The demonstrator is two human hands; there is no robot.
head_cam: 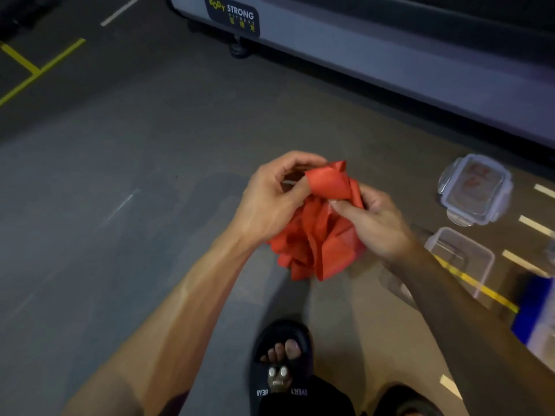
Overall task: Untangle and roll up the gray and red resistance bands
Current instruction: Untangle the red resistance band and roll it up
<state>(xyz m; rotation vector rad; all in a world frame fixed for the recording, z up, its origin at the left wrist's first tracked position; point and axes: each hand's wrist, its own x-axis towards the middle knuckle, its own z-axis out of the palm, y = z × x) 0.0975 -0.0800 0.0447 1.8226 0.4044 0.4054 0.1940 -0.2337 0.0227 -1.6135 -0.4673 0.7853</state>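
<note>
Dim, soft focus, wide-angle edge distortion.

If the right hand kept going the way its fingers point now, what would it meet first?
The right hand points up-left, its fingers pinching the red band. Going on, it would likely press into the band's upper fold, then reach the left hand gripping it; depth is uncertain.

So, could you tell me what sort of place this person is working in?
Most likely a gym. A machine carries a "Body Strong Fitness" label, the dark floor has taped yellow lines, and both hands hold a red resistance band.
</note>
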